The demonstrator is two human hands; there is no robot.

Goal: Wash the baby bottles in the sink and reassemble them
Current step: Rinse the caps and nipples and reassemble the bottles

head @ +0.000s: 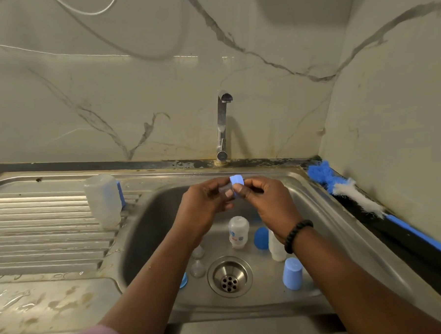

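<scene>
Bottle [104, 200] upright on draining board, left. Left hand [203, 206] and right hand [263, 200] over sink [326, 212], grips both pinching blue ring [236, 182] (clear teat [225, 190] at left fingertips). Below: bottle parts, blue caps [292, 273]. Brush [343, 186] on counter, right.

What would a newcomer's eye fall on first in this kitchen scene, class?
First, the two hands raised over the sink basin: the left hand and right hand together pinch a small blue bottle ring with a clear teat. Below them, bottle parts stand around the drain, among them a blue cap. On the right counter edge lies a blue and white bottle brush.
</scene>
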